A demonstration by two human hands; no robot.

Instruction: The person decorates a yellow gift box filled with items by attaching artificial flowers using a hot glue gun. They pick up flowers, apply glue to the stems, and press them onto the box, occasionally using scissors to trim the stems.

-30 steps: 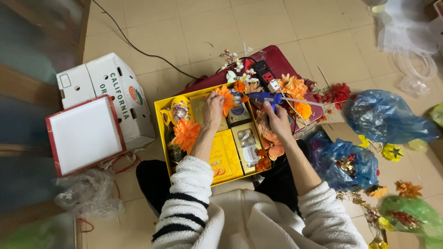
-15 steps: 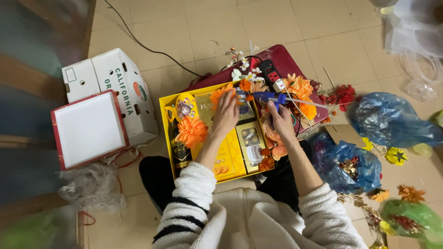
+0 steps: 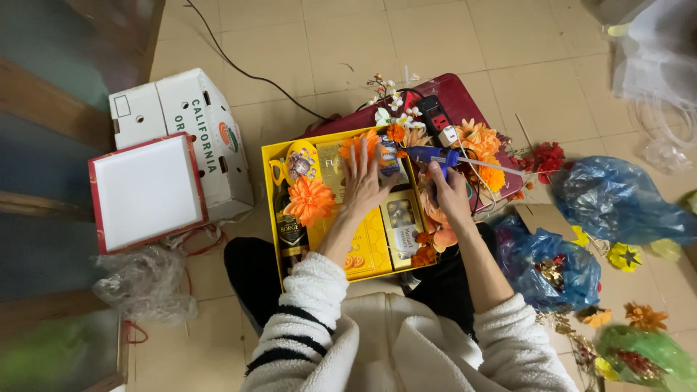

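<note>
Head view: left hand [image 3: 363, 181] lay flat, fingers spread, pressed on orange flower [image 3: 365, 142] inside yellow gift box [image 3: 271, 210]. Right hand [image 3: 446, 190] clenched round blue glue gun [image 3: 428, 154], nozzle toward flower. Likely gluing step; next calls for steady pressure, careful nozzle aim. Bottle [image 3: 290, 231], chocolates [image 3: 401, 218] beside; blue bags [image 3: 624, 203] apart.

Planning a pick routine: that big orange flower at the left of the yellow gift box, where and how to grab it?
Judging by its pose, take the orange flower by the petal rim, pinching lightly from above. It lies face up in the yellow box, no stem showing. Come from its left: the left hand lies just to its right, and a dark bottle sits right below.
</note>
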